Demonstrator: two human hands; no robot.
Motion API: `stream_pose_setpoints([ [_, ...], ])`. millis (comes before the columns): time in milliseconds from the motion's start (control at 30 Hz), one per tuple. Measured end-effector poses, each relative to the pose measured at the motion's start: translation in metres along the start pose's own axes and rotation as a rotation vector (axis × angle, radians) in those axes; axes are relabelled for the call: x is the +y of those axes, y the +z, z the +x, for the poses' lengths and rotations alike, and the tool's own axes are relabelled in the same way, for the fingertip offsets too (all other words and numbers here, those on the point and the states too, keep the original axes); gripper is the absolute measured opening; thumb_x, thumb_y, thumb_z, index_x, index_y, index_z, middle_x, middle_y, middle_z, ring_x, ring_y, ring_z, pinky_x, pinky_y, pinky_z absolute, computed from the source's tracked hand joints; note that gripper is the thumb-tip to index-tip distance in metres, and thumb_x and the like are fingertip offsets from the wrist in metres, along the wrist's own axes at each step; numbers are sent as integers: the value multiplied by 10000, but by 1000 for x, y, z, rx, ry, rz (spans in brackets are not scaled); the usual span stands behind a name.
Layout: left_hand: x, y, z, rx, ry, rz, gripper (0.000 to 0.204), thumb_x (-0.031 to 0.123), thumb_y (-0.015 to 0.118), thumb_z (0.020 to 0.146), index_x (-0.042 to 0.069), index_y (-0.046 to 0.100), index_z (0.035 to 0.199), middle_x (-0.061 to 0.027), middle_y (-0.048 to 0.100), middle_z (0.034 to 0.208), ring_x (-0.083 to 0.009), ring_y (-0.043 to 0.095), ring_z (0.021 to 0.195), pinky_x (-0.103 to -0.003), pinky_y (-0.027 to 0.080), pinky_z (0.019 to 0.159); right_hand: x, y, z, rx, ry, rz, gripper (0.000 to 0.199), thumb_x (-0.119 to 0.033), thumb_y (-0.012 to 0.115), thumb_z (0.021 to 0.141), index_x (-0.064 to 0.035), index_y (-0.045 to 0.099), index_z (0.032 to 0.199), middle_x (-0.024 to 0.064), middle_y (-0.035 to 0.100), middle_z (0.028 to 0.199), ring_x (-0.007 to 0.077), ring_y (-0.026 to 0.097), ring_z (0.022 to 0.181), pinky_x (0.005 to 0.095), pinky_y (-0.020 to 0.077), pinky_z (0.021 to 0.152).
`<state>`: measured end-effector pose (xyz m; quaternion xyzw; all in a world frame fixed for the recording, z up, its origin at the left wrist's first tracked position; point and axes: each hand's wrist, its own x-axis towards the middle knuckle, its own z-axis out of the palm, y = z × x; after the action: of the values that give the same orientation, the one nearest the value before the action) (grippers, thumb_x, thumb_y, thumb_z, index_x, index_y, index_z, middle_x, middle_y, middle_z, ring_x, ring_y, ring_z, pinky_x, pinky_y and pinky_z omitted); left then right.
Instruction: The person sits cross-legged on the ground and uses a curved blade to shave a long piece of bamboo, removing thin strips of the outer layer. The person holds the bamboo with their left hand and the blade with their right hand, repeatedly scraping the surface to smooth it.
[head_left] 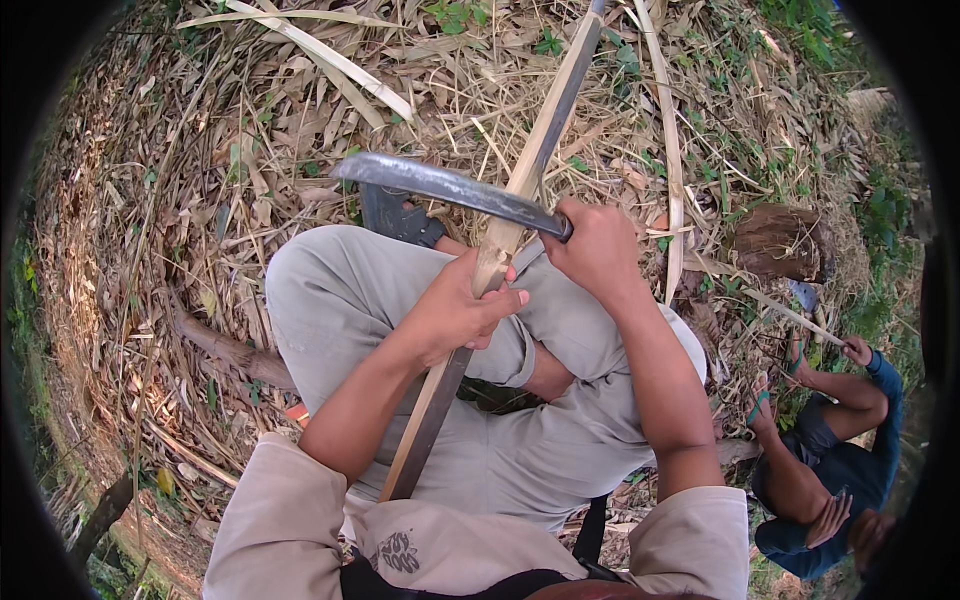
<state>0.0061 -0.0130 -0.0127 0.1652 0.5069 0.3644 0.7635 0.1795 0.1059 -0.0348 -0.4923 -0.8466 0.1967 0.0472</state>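
I sit cross-legged with a long bamboo strip [428, 420], pale on one face and dark on the other, slanting from my lap up to the far right. My left hand [450, 312] is closed round its middle, thumb lying across it. My right hand [598, 250] grips the near end of a machete [440, 185], whose handle is mostly hidden in the fist. The dark, slightly curved blade crosses the strip just beyond my left hand, its tip pointing left. Whether its edge bites into the bamboo I cannot tell.
Dry leaves and shavings cover the ground. Loose pale strips lie at the far left [330, 60] and on the right [668, 170]. A cut stump [783, 243] stands at right. Beyond it sits another person [835, 465], one hand holding a thin strip. A dark shoe [392, 215] shows beneath the blade.
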Motion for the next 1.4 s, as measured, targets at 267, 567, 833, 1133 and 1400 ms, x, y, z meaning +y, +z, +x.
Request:
stream_pose_setpoints([
  [267, 10, 6, 2, -56, 14, 13, 224, 132, 663, 949, 83, 463, 1036, 62, 381, 627, -26, 309, 440, -221, 259, 379, 80, -17, 57, 150, 418, 84, 253, -278, 679, 825, -27, 708, 821, 211, 685, 730, 411, 675, 734, 487, 534, 718],
  [567, 14, -7, 9, -63, -48, -214, 190, 268, 519, 1045, 82, 481, 1055, 38, 382, 689, -38, 309, 445, -226, 275, 371, 8, -2, 20, 31, 104, 164, 249, -260, 702, 802, -28, 645, 731, 191, 648, 650, 406, 661, 648, 490, 528, 614],
  [833, -4, -7, 11, 31, -20, -41, 217, 266, 496, 1062, 76, 487, 1168, 26, 419, 757, -42, 341, 489, -222, 299, 416, -18, 14, -11, 17, -112, 143, 135, -167, 725, 733, -64, 637, 730, 164, 632, 614, 392, 657, 622, 489, 527, 588],
  [1133, -6, 2, 13, 89, 16, 39, 243, 297, 499, 1062, 111, 459, 1213, 28, 413, 772, -34, 324, 492, -217, 296, 418, 25, 20, 13, 78, -8, -22, 189, -279, 725, 761, -96, 680, 755, 160, 665, 648, 371, 686, 633, 495, 539, 590],
  [1400, -3, 2, -2, 85, 19, 8, 243, 304, 499, 1059, 109, 455, 1197, 30, 402, 743, -35, 314, 471, -215, 294, 406, -7, 16, -15, 15, -124, 0, 189, -225, 721, 781, -56, 654, 729, 186, 630, 616, 395, 671, 668, 498, 533, 635],
])
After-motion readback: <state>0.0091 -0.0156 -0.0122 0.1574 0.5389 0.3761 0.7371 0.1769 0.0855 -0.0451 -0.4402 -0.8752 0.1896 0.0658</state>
